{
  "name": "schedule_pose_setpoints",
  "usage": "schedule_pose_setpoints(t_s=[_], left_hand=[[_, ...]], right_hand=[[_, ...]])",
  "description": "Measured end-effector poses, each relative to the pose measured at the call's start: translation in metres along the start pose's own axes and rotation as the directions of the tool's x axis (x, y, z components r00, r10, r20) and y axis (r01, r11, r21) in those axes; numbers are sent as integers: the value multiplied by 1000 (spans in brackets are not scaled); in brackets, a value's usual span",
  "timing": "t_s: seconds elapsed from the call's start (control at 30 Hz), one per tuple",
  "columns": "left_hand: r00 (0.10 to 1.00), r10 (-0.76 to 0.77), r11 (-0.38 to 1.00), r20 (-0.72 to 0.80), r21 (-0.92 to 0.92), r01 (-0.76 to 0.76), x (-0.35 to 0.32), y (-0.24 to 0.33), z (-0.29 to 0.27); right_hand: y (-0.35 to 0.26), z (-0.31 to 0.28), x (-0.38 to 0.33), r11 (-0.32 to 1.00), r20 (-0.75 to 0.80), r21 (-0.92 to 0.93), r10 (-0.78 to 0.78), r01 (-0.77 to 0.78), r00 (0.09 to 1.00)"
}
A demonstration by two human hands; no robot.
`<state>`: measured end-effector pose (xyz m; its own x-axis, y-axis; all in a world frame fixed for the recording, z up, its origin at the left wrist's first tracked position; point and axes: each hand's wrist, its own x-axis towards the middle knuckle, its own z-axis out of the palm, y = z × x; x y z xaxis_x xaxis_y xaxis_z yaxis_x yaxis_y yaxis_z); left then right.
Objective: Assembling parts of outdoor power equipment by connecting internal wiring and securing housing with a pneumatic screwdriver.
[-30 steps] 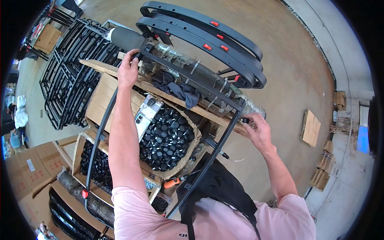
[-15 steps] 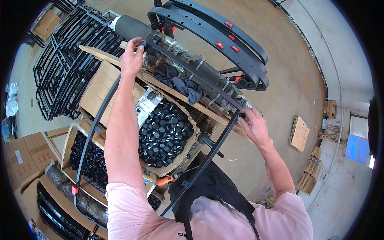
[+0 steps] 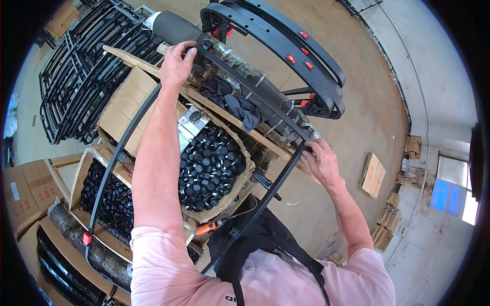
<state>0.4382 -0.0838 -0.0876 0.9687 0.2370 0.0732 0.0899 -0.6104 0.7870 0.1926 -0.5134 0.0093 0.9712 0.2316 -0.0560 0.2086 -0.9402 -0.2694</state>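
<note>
A black metal frame (image 3: 269,108) with a straight crossbar and curved side bars lies across the bench in front of me. At its far left corner my left hand (image 3: 177,66) is closed, its fingertips pinching a black knob that they now mostly cover. My right hand (image 3: 323,164) is closed at the right corner, thumb and fingers round a small dark knob against the bar; the fingers partly hide it. Below the crossbar, an open carton (image 3: 244,179) holds many round black knobs (image 3: 206,171) with metal studs.
Small black parts (image 3: 106,196) fill a second box at left. An orange-handled tool (image 3: 206,228) lies near my waist. Dark cloth (image 3: 237,107) rests by a wooden board. Finished-looking curved black bars (image 3: 286,48) with red pieces stand beyond; stacked black frames (image 3: 84,66) are at far left.
My left hand has shifted slightly right along the frame's corner, and its fingers now cover the knob that showed before. My right hand stays at its corner. The view has tilted a little.
</note>
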Motion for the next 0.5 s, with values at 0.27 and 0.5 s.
schedule_pose_setpoints(t_s=[0.27,0.5], left_hand=[[999,21,986,-24,-164,-25,0,-12,2],[988,144,989,-62,-23,-145,2,-14,0]], right_hand=[[-3,4,9,988,5,-38,148,-148,989],[-14,4,24,937,124,-183,322,-297,939]])
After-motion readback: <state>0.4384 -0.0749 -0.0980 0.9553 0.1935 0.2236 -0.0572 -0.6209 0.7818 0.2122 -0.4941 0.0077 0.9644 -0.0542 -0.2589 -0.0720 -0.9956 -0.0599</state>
